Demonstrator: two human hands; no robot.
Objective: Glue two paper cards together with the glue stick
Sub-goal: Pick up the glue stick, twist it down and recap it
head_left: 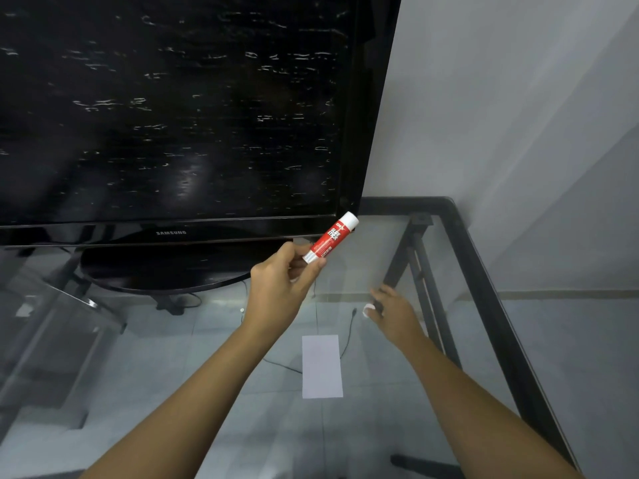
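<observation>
Presently, working left to right: my left hand (pixel 280 281) is raised above the glass table (pixel 463 243), fingers pinched around the lower end of the glue stick (pixel 330 238), which tilts toward one o'clock with its white end uppermost. I judge the stick light, rigid and smooth-sided; a hold low on the barrel, as now, should leave the top free, though the plastic could slip if held loosely.

At six o'clock from the stick, one white paper card (pixel 322 366) lies flat on the glass, nothing touching it. I see only this one sheet; a second may lie beneath it, I cannot tell. I expect it to be thin, bendable and prone to sliding on glass, best pinned at an edge or corner.

My right hand (pixel 392 311), at three o'clock from the card, rests low over the table with something small and white (pixel 369 310) at its fingertips; whether the fingers close on it I cannot tell.
</observation>
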